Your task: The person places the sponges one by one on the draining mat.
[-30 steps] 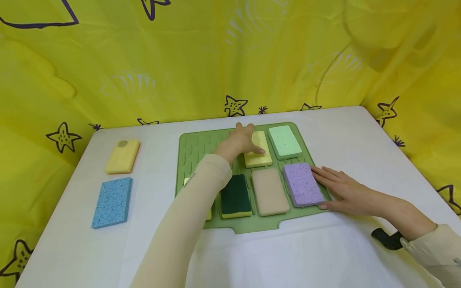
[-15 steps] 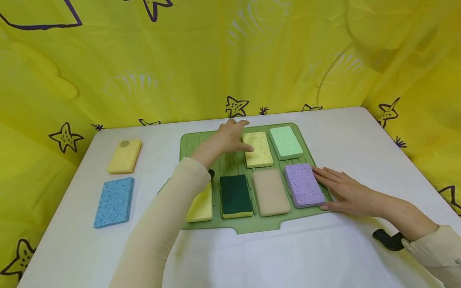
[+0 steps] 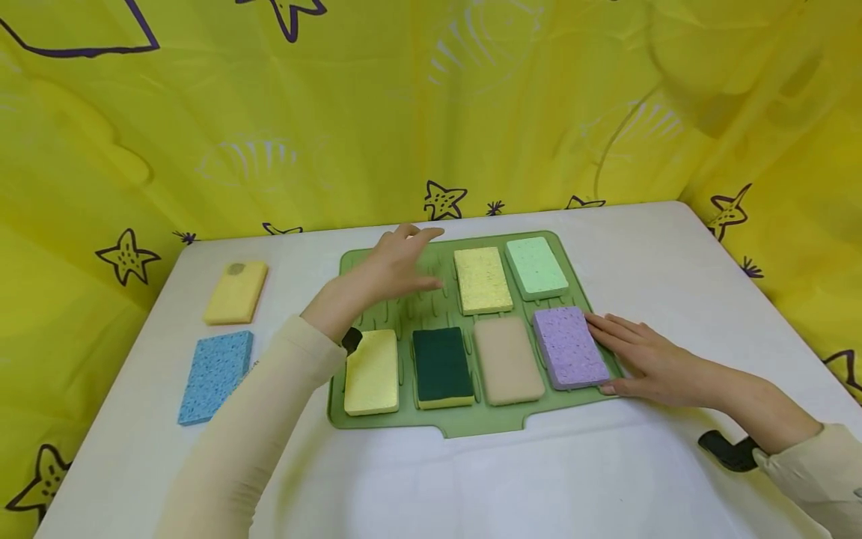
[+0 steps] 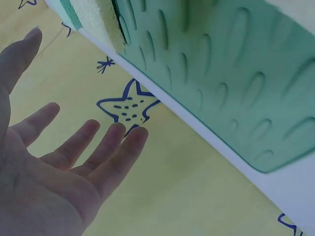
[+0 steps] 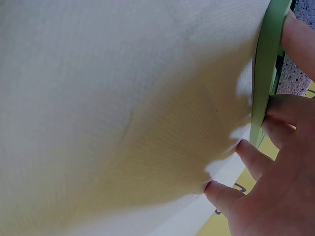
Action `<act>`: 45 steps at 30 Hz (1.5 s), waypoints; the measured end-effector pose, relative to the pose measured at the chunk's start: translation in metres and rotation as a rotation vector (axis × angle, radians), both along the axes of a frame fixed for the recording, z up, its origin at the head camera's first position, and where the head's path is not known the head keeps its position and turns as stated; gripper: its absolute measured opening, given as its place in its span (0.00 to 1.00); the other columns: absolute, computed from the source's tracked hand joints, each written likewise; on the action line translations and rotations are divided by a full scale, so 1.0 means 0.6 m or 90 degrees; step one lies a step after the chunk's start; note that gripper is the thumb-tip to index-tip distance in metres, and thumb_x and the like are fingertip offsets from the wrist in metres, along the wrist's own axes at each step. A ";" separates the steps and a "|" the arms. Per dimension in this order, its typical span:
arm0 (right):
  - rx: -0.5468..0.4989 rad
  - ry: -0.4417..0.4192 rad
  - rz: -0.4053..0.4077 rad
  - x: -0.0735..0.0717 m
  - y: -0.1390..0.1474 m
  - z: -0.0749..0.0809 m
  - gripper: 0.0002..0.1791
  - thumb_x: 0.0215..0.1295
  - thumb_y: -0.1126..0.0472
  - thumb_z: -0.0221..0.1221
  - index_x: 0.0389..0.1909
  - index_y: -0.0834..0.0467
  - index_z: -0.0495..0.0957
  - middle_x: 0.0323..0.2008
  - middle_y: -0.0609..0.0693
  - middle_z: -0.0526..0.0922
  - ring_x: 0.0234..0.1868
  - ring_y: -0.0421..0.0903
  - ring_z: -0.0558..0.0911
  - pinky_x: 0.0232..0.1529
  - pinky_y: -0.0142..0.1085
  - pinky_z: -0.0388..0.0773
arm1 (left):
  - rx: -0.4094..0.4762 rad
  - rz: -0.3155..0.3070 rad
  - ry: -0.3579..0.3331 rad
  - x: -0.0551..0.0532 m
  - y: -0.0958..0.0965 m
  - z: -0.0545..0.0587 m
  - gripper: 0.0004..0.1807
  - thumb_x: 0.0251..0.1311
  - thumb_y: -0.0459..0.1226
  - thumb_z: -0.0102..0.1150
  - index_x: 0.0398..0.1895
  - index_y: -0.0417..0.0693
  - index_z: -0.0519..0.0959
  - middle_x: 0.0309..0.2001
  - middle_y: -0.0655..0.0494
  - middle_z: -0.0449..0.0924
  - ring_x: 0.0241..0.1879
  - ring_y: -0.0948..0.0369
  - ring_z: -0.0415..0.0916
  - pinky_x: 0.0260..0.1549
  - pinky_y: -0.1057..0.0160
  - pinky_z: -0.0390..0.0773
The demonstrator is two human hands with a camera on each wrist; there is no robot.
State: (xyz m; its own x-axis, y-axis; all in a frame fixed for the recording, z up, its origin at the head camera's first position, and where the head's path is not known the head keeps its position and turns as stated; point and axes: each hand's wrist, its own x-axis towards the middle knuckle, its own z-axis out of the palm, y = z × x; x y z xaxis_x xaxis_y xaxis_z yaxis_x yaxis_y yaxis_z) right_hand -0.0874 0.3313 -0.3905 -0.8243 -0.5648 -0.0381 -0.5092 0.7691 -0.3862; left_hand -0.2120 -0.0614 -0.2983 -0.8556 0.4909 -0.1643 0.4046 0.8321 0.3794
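My left hand (image 3: 390, 266) hovers with spread fingers over the back left of a green ribbed drying mat (image 3: 483, 428), holding nothing. Just right of it lies a yellow sponge (image 3: 483, 281), then a mint sponge (image 3: 536, 268). Along the mat's front row sit a pale yellow sponge (image 3: 373, 374), a dark green-topped scrub sponge (image 3: 442, 367), a beige sponge (image 3: 508, 361) and a purple sponge (image 3: 570, 348). My right hand (image 3: 643, 355) rests at the mat's right edge beside the purple one; in the right wrist view its fingertips touch the mat's edge (image 5: 266, 64) and white tablecloth.
Left of the mat, a yellow sponge (image 3: 236, 293) with a round grey mark and a blue sponge (image 3: 215, 374) lie on the white table (image 3: 417, 486); my left sleeve covers part of the blue one. A yellow starfish-print curtain (image 3: 377, 112) stands behind the table.
My left hand has drawn away leftward from the yellow back-row sponge, which stays on the mat. The pale yellow front sponge has come into full view. My right hand has kept its place.
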 end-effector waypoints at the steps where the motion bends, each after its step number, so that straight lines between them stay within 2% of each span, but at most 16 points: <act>1: -0.001 0.001 0.000 0.000 0.000 0.000 0.47 0.61 0.48 0.66 0.75 0.63 0.57 0.79 0.51 0.50 0.76 0.66 0.53 0.64 0.74 0.53 | 0.004 -0.001 0.002 0.003 -0.006 0.000 0.47 0.61 0.52 0.65 0.79 0.60 0.52 0.76 0.42 0.53 0.72 0.41 0.56 0.65 0.41 0.69; 9: -0.006 -0.006 -0.002 0.002 -0.001 0.002 0.47 0.62 0.48 0.66 0.75 0.63 0.57 0.80 0.52 0.50 0.76 0.66 0.53 0.65 0.74 0.52 | 0.024 -0.002 0.028 0.030 -0.043 0.002 0.46 0.61 0.51 0.66 0.79 0.60 0.53 0.75 0.42 0.54 0.70 0.39 0.58 0.62 0.38 0.70; 14: -0.006 -0.012 -0.005 0.003 -0.002 0.005 0.47 0.62 0.48 0.65 0.76 0.63 0.56 0.80 0.52 0.50 0.77 0.65 0.52 0.66 0.74 0.51 | 0.022 -0.002 0.042 0.047 -0.063 0.000 0.45 0.60 0.49 0.67 0.78 0.60 0.55 0.74 0.42 0.56 0.68 0.39 0.61 0.57 0.36 0.74; 24: -0.002 -0.018 -0.009 0.003 -0.003 0.006 0.47 0.62 0.48 0.65 0.76 0.63 0.56 0.80 0.52 0.50 0.77 0.66 0.52 0.66 0.73 0.51 | 0.035 -0.004 0.077 0.085 -0.114 -0.002 0.45 0.60 0.46 0.68 0.78 0.60 0.55 0.74 0.42 0.56 0.68 0.42 0.60 0.55 0.40 0.76; 27: -0.005 -0.019 -0.008 0.003 -0.003 0.005 0.47 0.63 0.48 0.65 0.76 0.63 0.56 0.80 0.52 0.49 0.77 0.65 0.51 0.67 0.73 0.50 | 0.034 0.006 0.077 0.097 -0.131 -0.002 0.45 0.61 0.46 0.67 0.78 0.60 0.54 0.75 0.43 0.54 0.67 0.42 0.60 0.52 0.41 0.78; 32: -0.011 -0.013 -0.004 0.003 -0.002 0.003 0.46 0.63 0.49 0.65 0.76 0.63 0.56 0.80 0.51 0.49 0.78 0.63 0.50 0.66 0.73 0.51 | 0.034 0.031 0.077 0.117 -0.160 -0.002 0.44 0.62 0.45 0.66 0.78 0.62 0.53 0.75 0.45 0.54 0.68 0.43 0.59 0.53 0.39 0.76; 38: -0.006 -0.012 -0.003 0.002 -0.002 0.003 0.47 0.63 0.48 0.65 0.76 0.63 0.56 0.80 0.51 0.49 0.78 0.63 0.50 0.66 0.73 0.51 | 0.038 0.037 0.127 0.139 -0.195 -0.002 0.45 0.59 0.42 0.68 0.77 0.57 0.56 0.72 0.38 0.57 0.66 0.37 0.61 0.57 0.36 0.72; 45: -0.005 -0.017 -0.005 0.002 -0.002 0.003 0.47 0.63 0.48 0.65 0.76 0.62 0.56 0.80 0.51 0.49 0.78 0.64 0.50 0.67 0.73 0.50 | 0.058 0.067 0.130 0.161 -0.233 -0.005 0.45 0.59 0.40 0.69 0.77 0.55 0.56 0.71 0.36 0.58 0.66 0.34 0.59 0.57 0.32 0.69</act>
